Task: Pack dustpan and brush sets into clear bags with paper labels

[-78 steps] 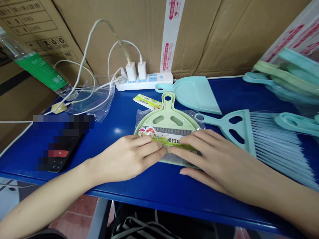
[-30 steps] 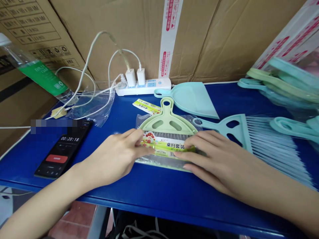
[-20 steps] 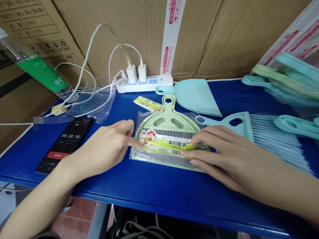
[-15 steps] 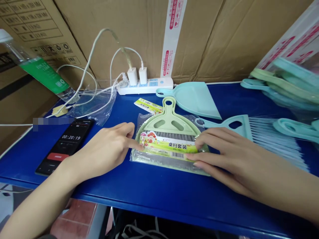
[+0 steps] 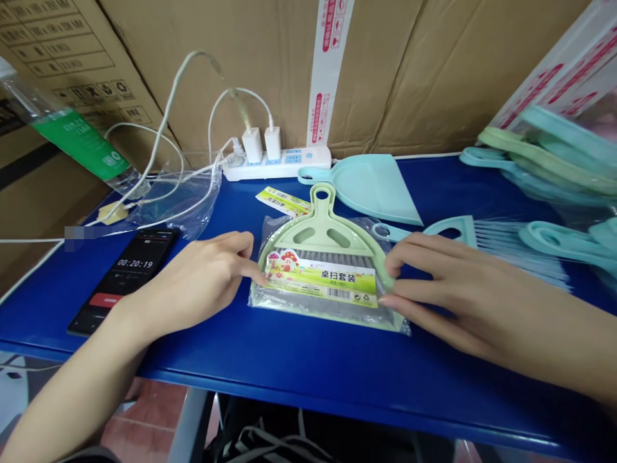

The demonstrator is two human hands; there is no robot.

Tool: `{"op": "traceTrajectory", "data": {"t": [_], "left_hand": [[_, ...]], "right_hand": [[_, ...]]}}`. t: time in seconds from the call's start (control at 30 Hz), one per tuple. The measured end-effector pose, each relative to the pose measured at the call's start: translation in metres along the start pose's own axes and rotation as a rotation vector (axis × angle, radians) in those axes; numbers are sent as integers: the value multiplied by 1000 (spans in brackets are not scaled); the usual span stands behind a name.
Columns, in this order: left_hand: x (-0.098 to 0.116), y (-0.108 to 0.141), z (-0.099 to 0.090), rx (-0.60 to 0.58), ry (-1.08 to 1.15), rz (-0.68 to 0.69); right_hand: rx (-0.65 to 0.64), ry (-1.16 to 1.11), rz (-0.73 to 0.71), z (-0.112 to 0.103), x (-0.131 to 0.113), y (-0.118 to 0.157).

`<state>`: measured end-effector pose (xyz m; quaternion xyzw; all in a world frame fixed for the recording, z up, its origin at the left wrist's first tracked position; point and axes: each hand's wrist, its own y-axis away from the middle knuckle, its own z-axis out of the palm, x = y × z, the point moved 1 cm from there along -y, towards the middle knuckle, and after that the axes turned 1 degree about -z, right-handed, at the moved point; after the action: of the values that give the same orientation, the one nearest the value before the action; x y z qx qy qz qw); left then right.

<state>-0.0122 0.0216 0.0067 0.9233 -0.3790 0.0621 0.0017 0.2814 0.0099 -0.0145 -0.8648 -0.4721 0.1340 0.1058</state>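
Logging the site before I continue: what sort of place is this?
Probably a storeroom or stock-area workspace: cardboard boxes stand behind the blue table, plastic-wrapped blue and green pieces are piled at its right, and a wrapped green dustpan set lies on it.

Phone [image 5: 123, 276] screen reads 00:20:19. Label [image 5: 308, 278] on the bagged dustpan set [image 5: 324, 225]: 桌扫套装, plus barcode and recycling signs. Loose card [image 5: 284, 200]: 桌扫套装, barcode. Left carton [image 5: 58, 45]: row of pictograms, one recycling arrows; figures blurred. Tape [image 5: 325, 71] and bottle [image 5: 80, 143] print: illegible.
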Motion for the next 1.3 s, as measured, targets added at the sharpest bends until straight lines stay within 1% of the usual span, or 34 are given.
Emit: {"op": "traceTrajectory", "data": {"t": [0.23,0.33,0.4,0.6,0.73,0.77,0.83,0.9,0.97,1.13,1.3], "left_hand": [[-3,0,1,-16,-3,6],[-2,-1,4,13,-19,24],[1,-3,7,44,-74,60],[14,-5,17,198,-373,240],[19,-1,20,360,-392,300],[20,-1,20,384,-386,307],[22,-1,20,376,-391,316],[23,-2,20,321,-409,318],[24,-4,20,291,-415,319],[25,-5,22,285,-412,322],[26,-6,25,259,-409,336]], "right_hand": [[19,31,-20,1,1,-1],[20,67,-35,3,1,-1],[26,104,-56,4,1,-1],[70,197,-102,4,-2,-5],[124,227,-121,3,-6,-6],[129,228,-126,4,-7,-6],[120,224,-132,6,-8,-6],[102,218,-135,9,-8,-5],[88,208,-136,12,-8,-5],[44,166,-132,18,-10,-3],[28,131,-129,22,-15,-5]]}}
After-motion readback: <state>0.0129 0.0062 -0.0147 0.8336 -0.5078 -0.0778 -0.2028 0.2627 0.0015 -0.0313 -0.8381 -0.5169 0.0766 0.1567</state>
